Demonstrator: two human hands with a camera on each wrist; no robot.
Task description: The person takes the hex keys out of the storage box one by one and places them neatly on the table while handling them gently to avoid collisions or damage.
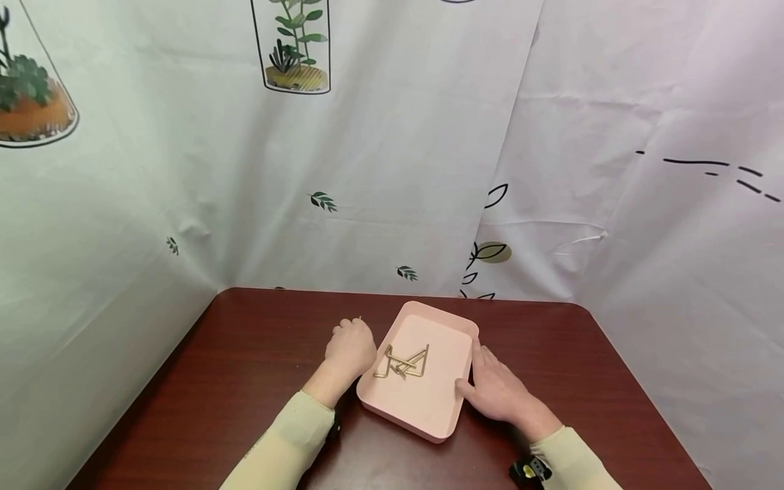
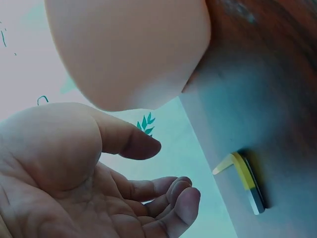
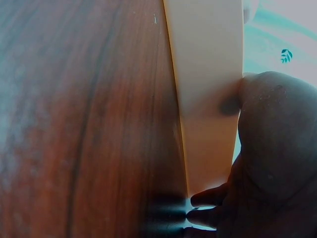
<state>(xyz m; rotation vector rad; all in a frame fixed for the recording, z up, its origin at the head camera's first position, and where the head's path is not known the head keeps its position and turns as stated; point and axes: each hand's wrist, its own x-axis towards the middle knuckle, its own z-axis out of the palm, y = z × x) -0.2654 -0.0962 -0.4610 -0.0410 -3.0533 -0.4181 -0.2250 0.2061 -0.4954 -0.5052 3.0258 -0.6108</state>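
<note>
A pink rectangular tray (image 1: 415, 408) lies at a slant on the table, with several brass-coloured L-shaped hex keys (image 1: 404, 364) inside, heaped toward its left. My right hand (image 1: 499, 389) grips the tray's right side, thumb over the rim and fingers along the outer wall. Just left of the tray is my left hand (image 1: 350, 348), its fingers loosely bent. The left wrist view shows thumb and fingertips apart with nothing between them. A single hex key (image 2: 246, 181) rests on the table beyond those fingertips; in the head view the hand mostly hides it.
The dark red-brown wooden table (image 1: 245, 354) has rounded far corners. White curtains (image 1: 392, 150) printed with plants hang behind it and at both sides. A dark strap device (image 1: 529, 469) sits on the right wrist.
</note>
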